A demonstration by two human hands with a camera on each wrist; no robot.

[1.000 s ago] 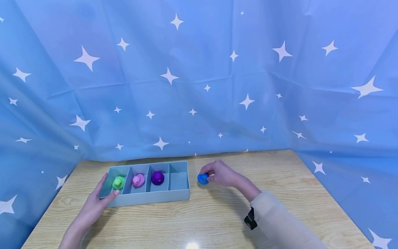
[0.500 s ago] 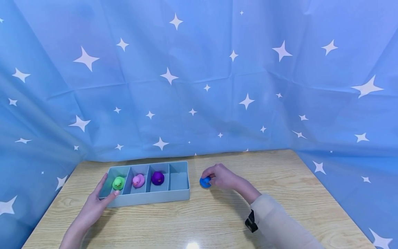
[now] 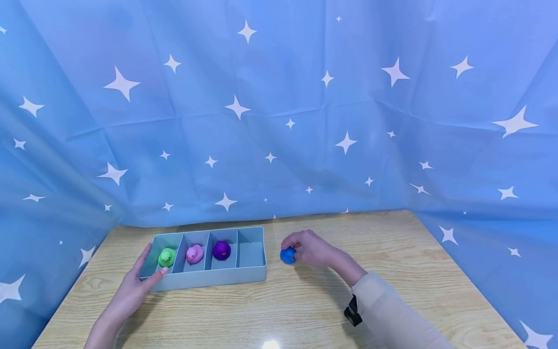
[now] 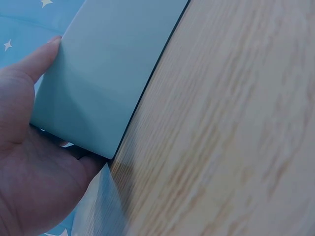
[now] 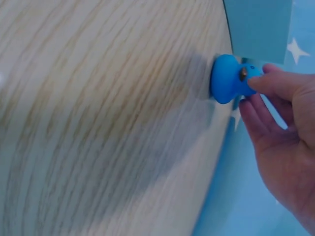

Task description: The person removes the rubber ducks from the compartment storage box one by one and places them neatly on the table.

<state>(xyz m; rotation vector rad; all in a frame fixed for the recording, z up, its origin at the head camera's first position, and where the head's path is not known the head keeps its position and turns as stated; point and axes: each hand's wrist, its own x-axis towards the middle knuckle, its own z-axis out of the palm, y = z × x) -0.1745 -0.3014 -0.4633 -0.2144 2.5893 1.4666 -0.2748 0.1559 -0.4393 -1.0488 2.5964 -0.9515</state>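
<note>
My right hand (image 3: 311, 248) pinches a small blue rubber duck (image 5: 226, 81) by the head, thumb and fingers on either side. In the right wrist view the duck's wide base is right at the wooden tabletop, just beyond the right end of a pale blue-grey divided box (image 3: 209, 278). My left hand (image 3: 131, 291) holds that box at its left end, thumb over the front rim and fingers along the end wall. From left to right its compartments bear a green duck (image 3: 166, 257), a pink duck (image 3: 194, 253) and a purple duck (image 3: 221, 250); the rightmost one is empty.
The wooden table (image 3: 244, 315) spreads out in front of the box and around my right arm. A blue curtain (image 3: 296, 135) with white stars hangs behind the table and along both sides. A black strap (image 3: 353, 311) sits at my right sleeve.
Since a second ago my right hand and the blue duck have shifted slightly right and nearer to me; over the last half second they barely move. The left hand and box stay put.
</note>
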